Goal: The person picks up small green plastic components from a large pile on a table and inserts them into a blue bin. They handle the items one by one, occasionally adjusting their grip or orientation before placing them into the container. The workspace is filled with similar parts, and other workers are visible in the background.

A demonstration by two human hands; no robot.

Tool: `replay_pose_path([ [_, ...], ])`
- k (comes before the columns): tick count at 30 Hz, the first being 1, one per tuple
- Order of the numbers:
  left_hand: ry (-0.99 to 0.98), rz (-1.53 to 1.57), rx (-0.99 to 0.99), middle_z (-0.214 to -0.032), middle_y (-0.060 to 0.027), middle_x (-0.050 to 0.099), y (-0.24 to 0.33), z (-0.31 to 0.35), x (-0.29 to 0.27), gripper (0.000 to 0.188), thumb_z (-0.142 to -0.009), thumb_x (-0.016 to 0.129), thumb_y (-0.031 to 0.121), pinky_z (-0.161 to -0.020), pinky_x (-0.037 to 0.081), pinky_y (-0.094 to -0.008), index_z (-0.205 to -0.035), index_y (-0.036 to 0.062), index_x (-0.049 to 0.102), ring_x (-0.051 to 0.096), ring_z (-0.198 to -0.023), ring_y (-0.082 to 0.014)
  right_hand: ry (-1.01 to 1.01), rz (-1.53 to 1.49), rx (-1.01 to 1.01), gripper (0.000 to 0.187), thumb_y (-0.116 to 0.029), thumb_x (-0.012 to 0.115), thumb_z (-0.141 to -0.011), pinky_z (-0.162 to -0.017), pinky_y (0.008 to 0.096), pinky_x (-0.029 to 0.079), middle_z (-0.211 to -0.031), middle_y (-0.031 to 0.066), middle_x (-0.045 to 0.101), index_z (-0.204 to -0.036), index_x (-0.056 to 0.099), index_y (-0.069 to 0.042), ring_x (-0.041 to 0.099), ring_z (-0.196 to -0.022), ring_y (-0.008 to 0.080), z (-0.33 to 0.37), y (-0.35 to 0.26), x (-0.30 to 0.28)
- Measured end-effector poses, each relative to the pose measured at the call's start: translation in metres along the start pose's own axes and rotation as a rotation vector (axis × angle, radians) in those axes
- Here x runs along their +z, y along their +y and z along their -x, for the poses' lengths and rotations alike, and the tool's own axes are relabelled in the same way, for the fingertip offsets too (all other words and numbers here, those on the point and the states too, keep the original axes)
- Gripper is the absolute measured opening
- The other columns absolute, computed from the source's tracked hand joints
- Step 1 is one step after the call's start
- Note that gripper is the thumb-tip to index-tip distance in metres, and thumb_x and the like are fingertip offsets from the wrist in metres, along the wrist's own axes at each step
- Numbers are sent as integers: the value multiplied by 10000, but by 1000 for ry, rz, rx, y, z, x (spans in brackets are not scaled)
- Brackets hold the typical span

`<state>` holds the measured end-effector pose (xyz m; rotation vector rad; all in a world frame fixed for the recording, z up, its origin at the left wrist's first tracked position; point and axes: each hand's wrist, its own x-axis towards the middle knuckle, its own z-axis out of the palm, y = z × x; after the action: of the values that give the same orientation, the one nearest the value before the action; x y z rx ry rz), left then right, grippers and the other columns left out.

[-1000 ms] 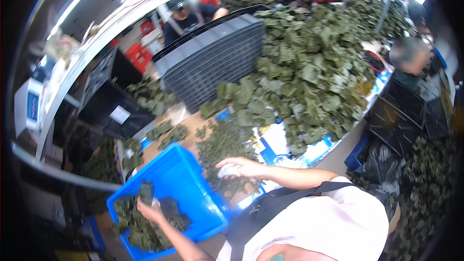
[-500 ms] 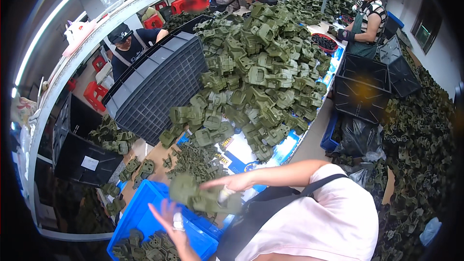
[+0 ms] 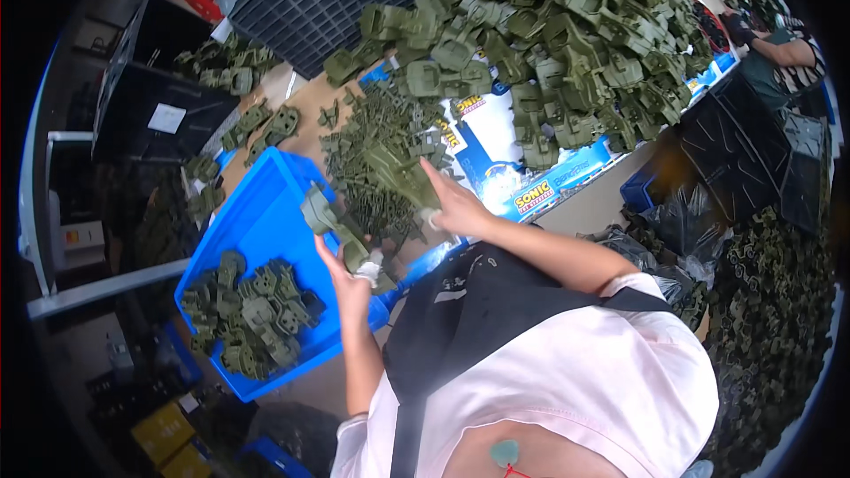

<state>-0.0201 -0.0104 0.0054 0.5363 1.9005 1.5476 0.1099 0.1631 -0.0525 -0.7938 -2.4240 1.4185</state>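
My left hand [image 3: 351,290] is closed on an olive-green moulded plastic part [image 3: 329,217], held above the right side of a blue bin [image 3: 258,223]. White tape wraps some of its fingers. My right hand [image 3: 458,205] grips another olive-green plastic part [image 3: 396,173], its index finger stretched along it. Beneath that part lies a heap of small green plastic pieces [image 3: 354,128]. Inside the bin, several green parts [image 3: 257,305] rest in a pile. My fingers partly hide both held parts.
A large pile of green plastic shells [image 3: 567,44] covers the table beyond my hands. A dark grey crate [image 3: 328,4] stands at its left, a black crate [image 3: 164,80] farther left. At far right, a person [image 3: 788,57] works beside dark crates [image 3: 739,142].
My view has tipped downward. My left hand, spread and apart from any part before, now grips a green part. My right hand has moved over the small pieces, still holding a part.
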Motion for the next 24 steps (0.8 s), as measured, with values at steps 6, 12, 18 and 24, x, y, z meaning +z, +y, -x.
replay_pose_path([
  [6,-313,885,-238,-1087,-176,535,-20,-3,-17,738,-777,628,418,-821,491,-439,-1337,157,226,575,-962,-313,16,-54,-51,625,-171,591,-728,-956,410,361,-1174,264,491,-1311,384,-87,446,-1124,390,-56,89,28],
  [12,-222,794,-341,-1061,-127,577,-29,-12,-6,645,-786,578,528,-746,536,-398,-1169,18,481,614,-873,-261,569,468,333,404,-135,611,-681,-846,412,441,-1048,199,558,-1078,575,-72,501,-1037,334,-113,153,-13],
  [18,-294,659,-407,-959,-178,612,-25,-24,-7,540,-830,572,416,-653,550,-369,-1205,49,441,639,-796,-274,394,597,92,337,-111,622,-678,-648,434,502,-847,164,587,-996,521,-57,603,-714,339,-99,152,-26],
  [24,-430,621,-519,-945,-202,613,-36,-40,-3,424,-903,472,360,-668,545,-391,-1183,44,438,642,-784,-309,-305,544,-344,339,-86,545,-722,-615,414,515,-846,142,554,-1059,505,-85,606,-707,329,40,53,-33],
])
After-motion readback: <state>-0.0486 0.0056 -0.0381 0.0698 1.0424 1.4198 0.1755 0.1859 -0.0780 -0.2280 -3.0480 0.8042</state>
